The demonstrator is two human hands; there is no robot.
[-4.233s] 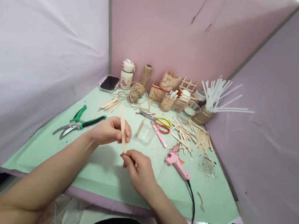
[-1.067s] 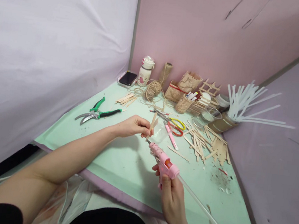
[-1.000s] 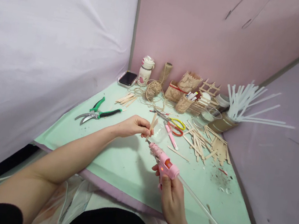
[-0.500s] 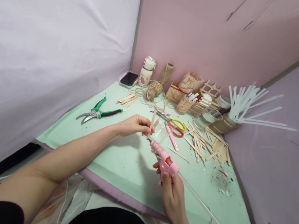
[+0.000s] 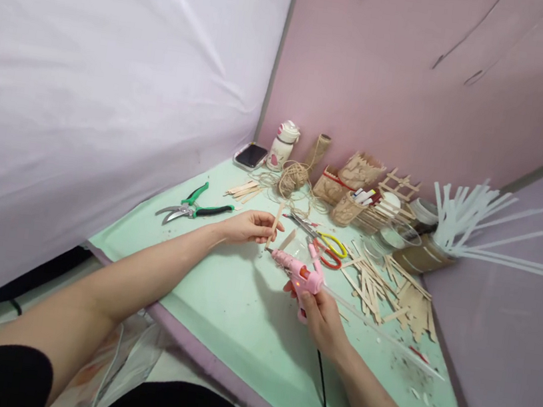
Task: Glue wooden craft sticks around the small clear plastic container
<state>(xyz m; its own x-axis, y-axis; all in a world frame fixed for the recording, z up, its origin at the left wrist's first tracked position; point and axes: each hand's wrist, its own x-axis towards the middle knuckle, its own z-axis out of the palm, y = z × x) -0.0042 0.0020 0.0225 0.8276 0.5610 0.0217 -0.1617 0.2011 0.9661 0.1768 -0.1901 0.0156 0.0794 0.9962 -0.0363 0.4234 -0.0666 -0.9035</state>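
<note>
A person's left hand (image 5: 249, 227) pinches a near-upright wooden stick (image 5: 276, 219) above the middle of the counter (image 5: 218, 297), while the right hand (image 5: 322, 317) grips a pink glue gun (image 5: 309, 282), its nozzle (whether touching is too small to tell) at the stick's lower end. Green-handled shears (image 5: 191, 207) lie toward the counter's left edge; a white bottle (image 5: 282, 148) stands near the far-left corner, loose sticks (image 5: 369, 286) toward the right edge.
</note>
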